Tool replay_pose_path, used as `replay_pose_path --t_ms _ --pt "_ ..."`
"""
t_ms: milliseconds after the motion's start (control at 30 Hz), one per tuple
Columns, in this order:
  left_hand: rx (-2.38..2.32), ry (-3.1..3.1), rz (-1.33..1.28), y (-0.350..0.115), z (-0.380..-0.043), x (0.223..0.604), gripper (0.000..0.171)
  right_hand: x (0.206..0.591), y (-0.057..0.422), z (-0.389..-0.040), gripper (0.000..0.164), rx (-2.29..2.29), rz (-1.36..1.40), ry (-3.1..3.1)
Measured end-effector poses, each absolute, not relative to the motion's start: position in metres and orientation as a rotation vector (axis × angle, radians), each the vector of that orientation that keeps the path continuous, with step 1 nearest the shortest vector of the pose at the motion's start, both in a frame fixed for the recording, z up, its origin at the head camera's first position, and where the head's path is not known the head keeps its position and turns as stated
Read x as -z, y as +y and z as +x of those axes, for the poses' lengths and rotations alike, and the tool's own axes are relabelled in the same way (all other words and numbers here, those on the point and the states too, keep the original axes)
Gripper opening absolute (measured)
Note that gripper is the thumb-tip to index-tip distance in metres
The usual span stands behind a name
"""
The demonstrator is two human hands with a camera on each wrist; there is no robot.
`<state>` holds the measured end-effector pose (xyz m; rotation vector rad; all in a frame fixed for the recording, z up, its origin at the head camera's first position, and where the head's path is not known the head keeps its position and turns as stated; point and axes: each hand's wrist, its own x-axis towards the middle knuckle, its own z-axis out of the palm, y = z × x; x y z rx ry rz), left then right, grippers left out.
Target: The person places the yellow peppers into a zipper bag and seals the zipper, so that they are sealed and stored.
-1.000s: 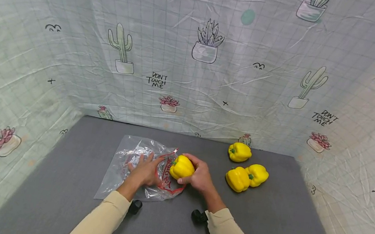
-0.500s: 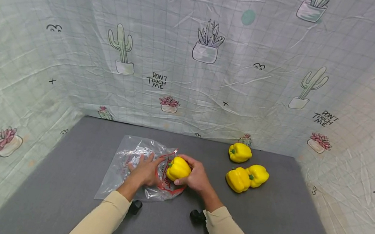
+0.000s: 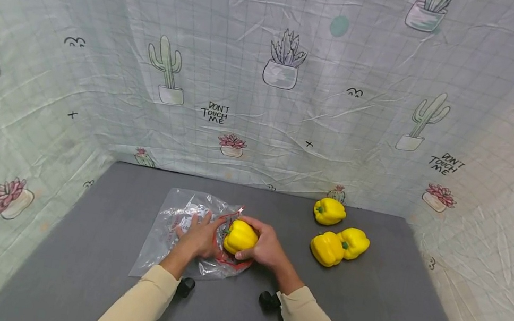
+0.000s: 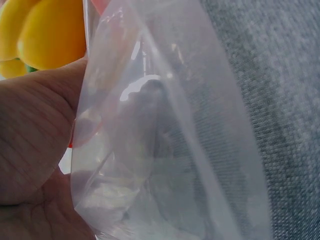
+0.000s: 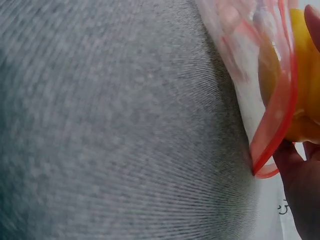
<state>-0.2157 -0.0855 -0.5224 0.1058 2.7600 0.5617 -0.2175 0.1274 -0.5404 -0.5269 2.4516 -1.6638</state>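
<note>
A clear plastic zip bag with a red-edged mouth lies flat at the left of the grey table, its mouth facing right. My left hand rests on it near the mouth, fingers spread. In my right hand I grip a yellow bell pepper, stem end toward the bag. The right wrist view shows the pepper partly behind the bag's red edge, so its front part is inside the mouth. Beside my left hand, the left wrist view shows the bag's clear film raised off the table.
To the right lie two yellow bell peppers touching each other. Another yellow bell pepper sits behind them, near the back edge. A cactus-printed sheet hangs behind the table and along both sides.
My right hand has moved the bell pepper left and slightly toward me, to the bag's mouth. My left hand has stayed in place on the bag.
</note>
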Motion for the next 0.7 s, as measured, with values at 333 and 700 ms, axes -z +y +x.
replay_pose_path --t_ms 333,700 --pt "-0.571 2.758 0.111 -0.086 -0.217 0.523 0.101 0.544 0.125 -0.223 0.089 1.624 -0.504 2.5" --pt "-0.584 2.76 0.125 -0.087 -0.217 0.523 0.102 0.553 0.12 -0.226 0.087 1.585 -0.521 2.572"
